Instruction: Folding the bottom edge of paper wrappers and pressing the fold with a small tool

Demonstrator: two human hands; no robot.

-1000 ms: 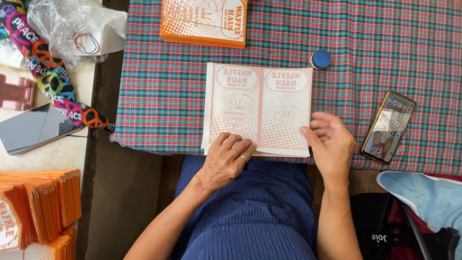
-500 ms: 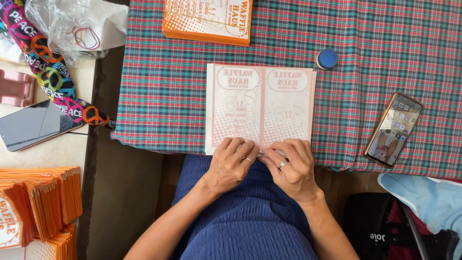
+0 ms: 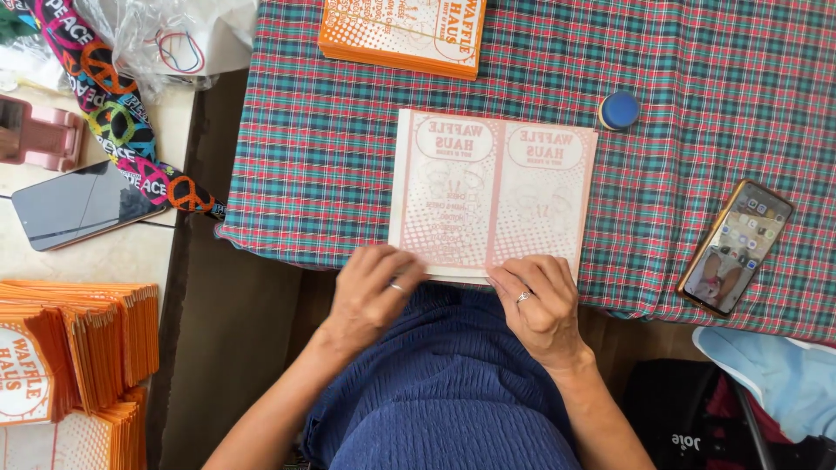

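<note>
With both hands at the near edge of the flat paper sheet (image 3: 493,196) on the checked tablecloth (image 3: 331,130), left hand (image 3: 370,296) and right hand (image 3: 540,300) fingers pressed together pinching that edge, a fold looks begun, calling for even creasing; stack of orange sheets (image 3: 401,30), blue cap (image 3: 618,110) and phone (image 3: 734,246) lie apart, nothing obstructing.

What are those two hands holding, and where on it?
Both the left hand and right hand grip the pale printed paper sheet at its near bottom edge, lying flat on the plaid tablecloth.
</note>
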